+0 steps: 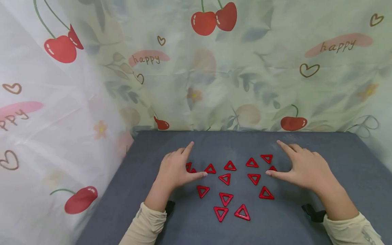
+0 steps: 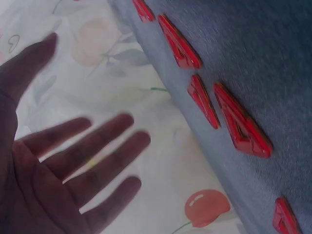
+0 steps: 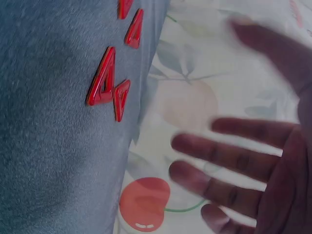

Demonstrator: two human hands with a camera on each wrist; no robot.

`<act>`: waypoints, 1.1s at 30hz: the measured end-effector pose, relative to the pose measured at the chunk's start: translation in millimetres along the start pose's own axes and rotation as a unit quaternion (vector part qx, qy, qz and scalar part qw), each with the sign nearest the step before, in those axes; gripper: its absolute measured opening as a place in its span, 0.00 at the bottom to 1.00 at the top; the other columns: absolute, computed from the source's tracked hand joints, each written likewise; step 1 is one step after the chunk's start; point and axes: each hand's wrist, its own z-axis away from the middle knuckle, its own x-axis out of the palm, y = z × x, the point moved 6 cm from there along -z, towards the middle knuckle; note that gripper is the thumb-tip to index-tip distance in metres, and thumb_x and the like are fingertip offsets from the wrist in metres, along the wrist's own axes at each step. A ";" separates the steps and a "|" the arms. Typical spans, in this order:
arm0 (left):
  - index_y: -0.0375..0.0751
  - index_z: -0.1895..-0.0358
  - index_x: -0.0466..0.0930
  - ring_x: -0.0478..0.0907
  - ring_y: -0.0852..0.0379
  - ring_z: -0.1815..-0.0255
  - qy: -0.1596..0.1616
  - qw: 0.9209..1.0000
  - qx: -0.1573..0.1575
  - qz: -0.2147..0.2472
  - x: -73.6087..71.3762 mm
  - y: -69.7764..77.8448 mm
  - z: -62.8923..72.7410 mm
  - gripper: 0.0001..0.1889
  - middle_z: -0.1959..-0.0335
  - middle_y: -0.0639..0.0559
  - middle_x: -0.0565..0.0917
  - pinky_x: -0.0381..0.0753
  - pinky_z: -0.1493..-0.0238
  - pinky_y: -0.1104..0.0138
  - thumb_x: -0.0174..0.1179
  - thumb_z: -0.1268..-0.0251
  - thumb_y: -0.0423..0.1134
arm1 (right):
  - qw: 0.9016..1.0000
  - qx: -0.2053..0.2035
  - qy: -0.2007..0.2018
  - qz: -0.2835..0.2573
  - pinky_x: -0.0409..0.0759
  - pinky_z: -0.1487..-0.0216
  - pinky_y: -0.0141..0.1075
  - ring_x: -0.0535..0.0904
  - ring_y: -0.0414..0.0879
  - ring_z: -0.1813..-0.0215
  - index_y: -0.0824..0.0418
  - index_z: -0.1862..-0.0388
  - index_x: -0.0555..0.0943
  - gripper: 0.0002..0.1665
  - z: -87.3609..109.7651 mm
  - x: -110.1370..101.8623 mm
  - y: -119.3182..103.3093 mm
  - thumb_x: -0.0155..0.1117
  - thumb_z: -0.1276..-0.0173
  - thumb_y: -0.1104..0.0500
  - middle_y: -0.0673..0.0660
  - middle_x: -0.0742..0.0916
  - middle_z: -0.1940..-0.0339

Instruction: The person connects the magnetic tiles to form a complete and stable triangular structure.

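Note:
Several red triangular frames, each with a hole in its middle, lie scattered over the dark grey table. My left hand (image 1: 176, 168) hovers above the left end of the group, thumb and fingers spread, and hides some of the triangles there. One red triangle (image 1: 210, 168) lies just past its thumb tip. On the other side, my right hand (image 1: 307, 168) is held over the table with its thumb pointing inward, partly covering a triangle (image 1: 272, 168). Both palms hold nothing; the left wrist view shows spread fingers (image 2: 102, 151), and the right wrist view shows outstretched fingers (image 3: 224, 156).
The grey cloth-covered table (image 1: 122, 211) ends at a hanging curtain (image 1: 220, 85) printed with cherries, hearts and "happy". The same print hangs along the left side. Nearest my body lie two triangles, one of them a red triangle (image 1: 243, 213). Dark bands show at both wrists.

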 end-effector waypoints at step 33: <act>0.44 0.37 0.85 0.82 0.58 0.48 -0.188 0.968 0.079 0.145 61.1 79.8 -18.5 0.23 0.47 0.50 0.86 0.84 0.46 0.65 0.74 0.32 0.44 | 0.966 -0.047 -0.196 -0.160 0.75 0.62 0.41 0.76 0.43 0.60 0.48 0.56 0.88 0.27 19.9 56.8 -30.6 0.87 0.50 0.39 0.47 0.81 0.66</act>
